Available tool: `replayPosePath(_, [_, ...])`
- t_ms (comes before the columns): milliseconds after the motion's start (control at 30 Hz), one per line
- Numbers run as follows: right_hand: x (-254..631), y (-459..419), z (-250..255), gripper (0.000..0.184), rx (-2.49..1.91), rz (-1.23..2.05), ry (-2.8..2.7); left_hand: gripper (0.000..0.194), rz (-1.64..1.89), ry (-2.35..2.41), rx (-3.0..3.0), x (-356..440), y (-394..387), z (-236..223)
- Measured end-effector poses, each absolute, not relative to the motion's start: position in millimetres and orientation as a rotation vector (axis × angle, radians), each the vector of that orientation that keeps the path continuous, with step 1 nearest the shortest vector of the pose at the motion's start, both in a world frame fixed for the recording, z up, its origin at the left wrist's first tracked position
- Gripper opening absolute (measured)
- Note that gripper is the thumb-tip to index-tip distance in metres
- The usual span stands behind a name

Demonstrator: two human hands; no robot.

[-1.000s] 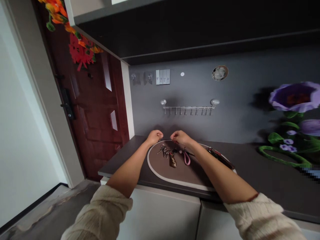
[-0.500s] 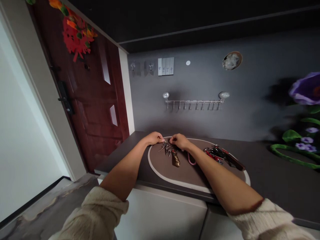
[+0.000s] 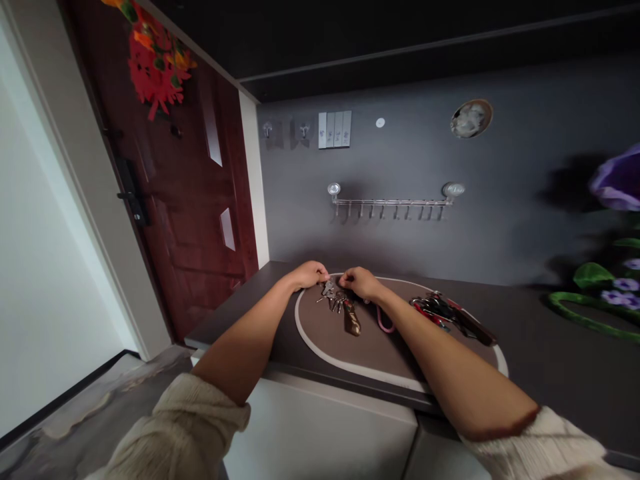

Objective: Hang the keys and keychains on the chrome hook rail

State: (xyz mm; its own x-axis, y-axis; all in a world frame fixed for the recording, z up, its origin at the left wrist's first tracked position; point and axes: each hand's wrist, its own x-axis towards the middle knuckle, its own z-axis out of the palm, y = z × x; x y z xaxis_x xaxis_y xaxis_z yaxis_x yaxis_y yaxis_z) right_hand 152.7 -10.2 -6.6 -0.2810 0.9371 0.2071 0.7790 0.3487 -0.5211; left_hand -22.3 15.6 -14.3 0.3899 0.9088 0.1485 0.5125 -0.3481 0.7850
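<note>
On an oval brown mat with a pale rim lies a bunch of keys, joined to a brown and gold fob. My left hand is closed in a pinch on a key at the bunch's upper left end. Just to the right, my right hand is curled with thumb and fingers together beside the bunch; what it pinches, if anything, is hidden. A pink loop shows by my right forearm. Farther right lies a second heap of keys with red and black pieces.
A clear hook rail is fixed to the grey wall above the mat. Two clear hooks and a labelled switch panel sit higher. Purple artificial flowers stand at the right; a dark red door is at the left.
The view has shifted slightly. Both hands stay in nearly the same place over the bunch; a flat key near my left fingertips now shows more plainly.
</note>
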Motion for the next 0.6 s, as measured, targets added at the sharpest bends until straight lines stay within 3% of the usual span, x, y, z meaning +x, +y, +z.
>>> replayPosePath(300, [149.3,-10.9,-3.0,0.008,-1.418,0.422,-2.08,0.012,0.909,1.046,1.743,-17.8,10.0,-5.9])
replayPosePath(600, [143.5,-4.7,-2.9,0.01,-1.184,0.777,-1.734,0.011,1.039,0.935,1.613,-12.5,13.3,-4.5])
